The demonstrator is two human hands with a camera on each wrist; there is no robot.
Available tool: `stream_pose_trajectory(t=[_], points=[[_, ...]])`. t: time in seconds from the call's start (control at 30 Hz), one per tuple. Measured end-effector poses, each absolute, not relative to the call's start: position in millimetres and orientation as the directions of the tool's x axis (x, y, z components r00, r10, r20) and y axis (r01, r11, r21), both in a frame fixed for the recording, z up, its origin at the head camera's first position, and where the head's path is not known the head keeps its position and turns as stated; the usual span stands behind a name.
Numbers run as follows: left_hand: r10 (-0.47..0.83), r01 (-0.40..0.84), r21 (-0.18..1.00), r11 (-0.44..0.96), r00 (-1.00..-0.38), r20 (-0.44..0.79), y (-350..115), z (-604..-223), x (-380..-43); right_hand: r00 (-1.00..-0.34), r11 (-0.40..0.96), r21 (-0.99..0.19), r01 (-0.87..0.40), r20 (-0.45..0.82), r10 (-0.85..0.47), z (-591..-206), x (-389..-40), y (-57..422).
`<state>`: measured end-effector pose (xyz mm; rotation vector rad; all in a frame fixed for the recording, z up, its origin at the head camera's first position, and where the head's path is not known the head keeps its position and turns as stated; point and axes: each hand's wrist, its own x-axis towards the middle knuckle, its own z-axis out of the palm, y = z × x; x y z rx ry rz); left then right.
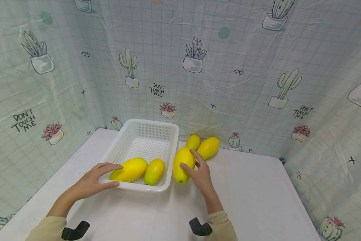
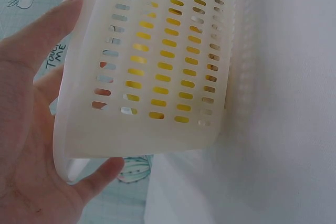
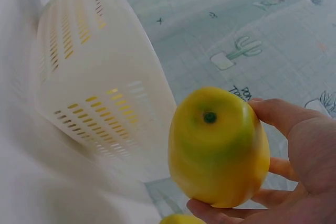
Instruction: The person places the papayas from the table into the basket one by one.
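Note:
In the head view a white plastic basket [image 1: 172, 142] stands on the table with two yellow-green mangoes inside, one long mango [image 1: 132, 170] and a shorter mango [image 1: 154, 171]. My left hand [image 1: 91, 180] holds the basket's near left corner, thumb and fingers spread around the rim. My right hand [image 1: 202, 174] grips a large mango [image 1: 182, 166] from its right side, just outside the basket's right wall. The right wrist view shows the stem end of this held mango [image 3: 218, 150] between thumb and fingers. Behind it lie a small mango [image 1: 193, 142] and a larger mango [image 1: 209, 147].
A white cloth covers the table [image 1: 252, 194]. A printed cactus curtain [image 1: 243, 87] hangs along the back and sides, close behind the basket and the loose mangoes. Black wrist mounts [image 1: 75, 231] show near both sleeves. Rows of slots pierce the basket walls [image 2: 168, 77].

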<state>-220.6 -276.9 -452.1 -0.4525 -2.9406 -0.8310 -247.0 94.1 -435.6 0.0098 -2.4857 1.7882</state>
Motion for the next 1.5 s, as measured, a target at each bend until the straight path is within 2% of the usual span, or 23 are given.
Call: stream_pose_trajectory(t=[0.73, 1.07, 1.5], points=[[0.273, 0.299, 0.509, 0.807, -0.954, 0.128, -276.2, -449.8, -219.7, -0.996, 0.334, -0.941, -0.063, 0.082, 0.042, -429.3, -250.8, 90.3], [0.273, 0.297, 0.511, 0.807, -0.954, 0.123, -276.6, -449.4, -219.7, -0.982, 0.344, -0.92, -0.188, 0.186, -0.039, -429.5, -255.0, 91.9], [0.275, 0.3, 0.511, 0.805, -0.953, 0.127, -276.5, -448.7, -218.9, -0.979, 0.311, -0.929, -0.202, 0.188, -0.074, -426.5, -252.4, 91.3]])
